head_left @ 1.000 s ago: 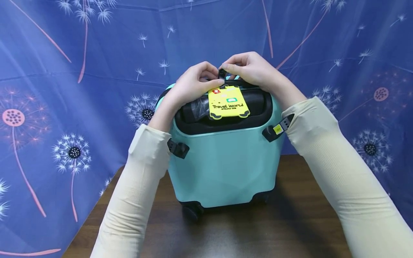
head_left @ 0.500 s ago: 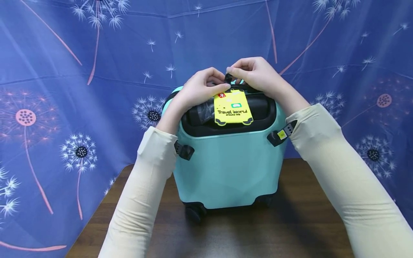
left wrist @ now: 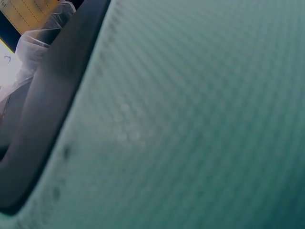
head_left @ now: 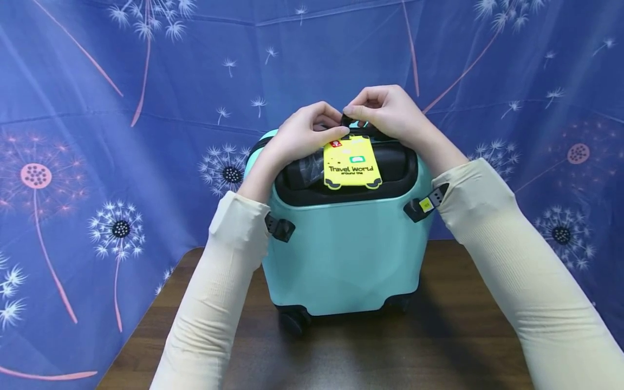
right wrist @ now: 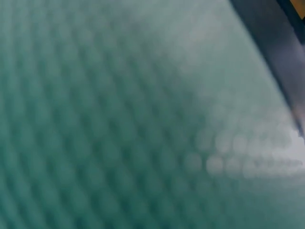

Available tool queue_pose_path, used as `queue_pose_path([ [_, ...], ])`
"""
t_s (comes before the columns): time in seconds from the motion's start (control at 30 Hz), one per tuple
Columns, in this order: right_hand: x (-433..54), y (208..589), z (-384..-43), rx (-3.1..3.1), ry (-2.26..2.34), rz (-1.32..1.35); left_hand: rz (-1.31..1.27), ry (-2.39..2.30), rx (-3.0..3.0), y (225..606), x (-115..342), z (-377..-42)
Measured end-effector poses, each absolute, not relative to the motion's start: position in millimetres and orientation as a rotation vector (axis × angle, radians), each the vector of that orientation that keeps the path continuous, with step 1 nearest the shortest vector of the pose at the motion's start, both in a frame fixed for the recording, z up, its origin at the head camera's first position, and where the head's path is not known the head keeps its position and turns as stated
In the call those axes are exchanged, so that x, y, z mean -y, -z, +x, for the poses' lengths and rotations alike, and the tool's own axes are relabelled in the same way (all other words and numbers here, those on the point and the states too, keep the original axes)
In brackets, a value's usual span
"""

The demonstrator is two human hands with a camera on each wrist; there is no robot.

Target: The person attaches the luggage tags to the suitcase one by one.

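Note:
A turquoise suitcase [head_left: 346, 254] stands upright in the head view. Over its black top recess hangs a yellow luggage tag [head_left: 353, 173] printed "Travel World", with a short black strap [head_left: 346, 121] rising from it. My left hand [head_left: 303, 131] pinches the strap low down, thumb just above the tag. The strap's upper end is between the thumb and fingers of my right hand [head_left: 387, 112], partly hidden by them. Both wrist views mostly show the ribbed turquoise shell [left wrist: 190, 119] up close, without the fingers.
Clear plastic wrap [head_left: 312, 169] covers part of the black top handle beside the tag. The suitcase's wheels [head_left: 292, 320] rest on a brown wooden table [head_left: 370, 357]. A blue cloth [head_left: 170, 162] with dandelion prints hangs behind and to the sides.
The head view has shifted slightly, so everything sits a little further right and lower than a second ago. Both hands keep hold of the strap; its upper end shows less above the fingers.

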State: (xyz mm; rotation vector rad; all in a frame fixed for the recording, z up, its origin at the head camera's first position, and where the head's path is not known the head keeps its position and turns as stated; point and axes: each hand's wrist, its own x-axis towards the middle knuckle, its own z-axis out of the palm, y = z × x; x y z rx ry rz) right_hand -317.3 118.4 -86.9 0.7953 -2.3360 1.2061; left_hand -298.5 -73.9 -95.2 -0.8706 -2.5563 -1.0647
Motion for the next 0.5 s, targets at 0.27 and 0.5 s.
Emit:
queue_pose_path([
  [0.27,-118.2,84.0,-315.1,2.435,-1.257,0.74,-0.847,1.126,2.551,95.4,74.2,-297.8],
  [0.5,-120.9,86.1,-315.5,2.41,-1.23,0.776,-0.873,1.126,2.539,96.3,72.2,-300.9],
])
